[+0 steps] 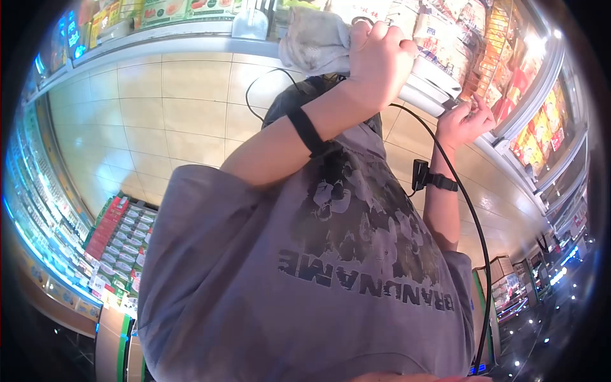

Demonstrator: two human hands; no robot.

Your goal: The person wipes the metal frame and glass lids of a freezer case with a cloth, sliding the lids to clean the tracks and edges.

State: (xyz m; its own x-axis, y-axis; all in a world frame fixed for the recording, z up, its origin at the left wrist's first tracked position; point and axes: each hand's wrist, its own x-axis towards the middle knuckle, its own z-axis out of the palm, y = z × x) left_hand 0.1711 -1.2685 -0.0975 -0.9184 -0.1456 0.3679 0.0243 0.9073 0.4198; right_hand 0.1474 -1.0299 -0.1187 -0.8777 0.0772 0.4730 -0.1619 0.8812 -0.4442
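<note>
My left hand (384, 60) reaches across to the freezer's front edge, fingers curled. A crumpled greyish-white cloth (315, 41) bunches against that hand and appears to be in its grip, though the fingers hide the hold. Part of a dark ring-like thing (363, 20) shows by the knuckles. Over the rim farther right, my right hand (466, 122) has loosely bent fingers, somewhat apart, with no object visible in them. A dark strap with a small black box (420, 174) is on the right wrist.
Bagged frozen food (442, 38) fills the chest freezer, whose pale rim (159, 33) runs along the top. An orange wire divider (496, 48) stands among the bags. A black cable (468, 204) passes my right arm. Packed goods (121, 242) stand at left on the tiled floor (140, 95).
</note>
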